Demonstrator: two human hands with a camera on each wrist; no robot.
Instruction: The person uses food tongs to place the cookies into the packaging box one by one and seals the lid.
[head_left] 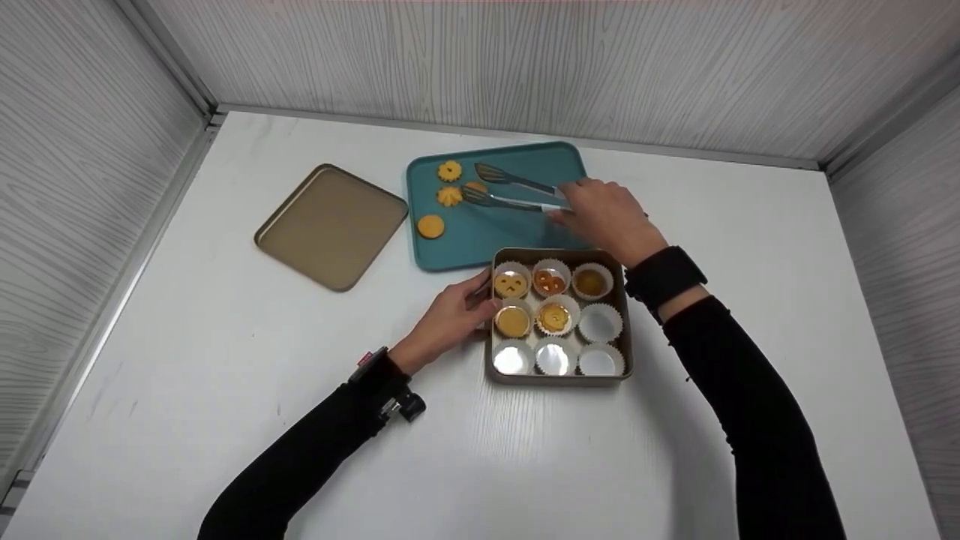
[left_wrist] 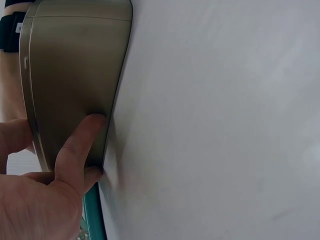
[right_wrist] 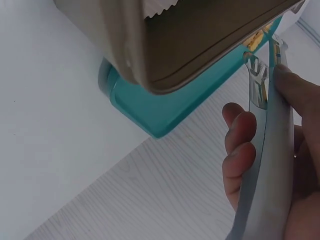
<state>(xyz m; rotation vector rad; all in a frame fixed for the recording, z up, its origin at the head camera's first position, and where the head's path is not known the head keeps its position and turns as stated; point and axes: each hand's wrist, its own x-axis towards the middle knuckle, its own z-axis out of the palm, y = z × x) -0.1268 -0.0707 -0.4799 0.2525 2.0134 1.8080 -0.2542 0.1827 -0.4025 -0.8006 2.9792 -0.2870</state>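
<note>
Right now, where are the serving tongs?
In the head view, the tongs are in the right hand, above the teal tray, tips pointing left toward the cookies.

No words, numbers, brands or signs could be read in any of the views. In the left wrist view, a small white label (left_wrist: 19, 27) stood on a black wristband (left_wrist: 8, 37), but any print on it was too small to tell. In the head view, a small red patch (head_left: 365, 358) showed at the left cuff (head_left: 384, 376); any lettering there was illegible.
</note>
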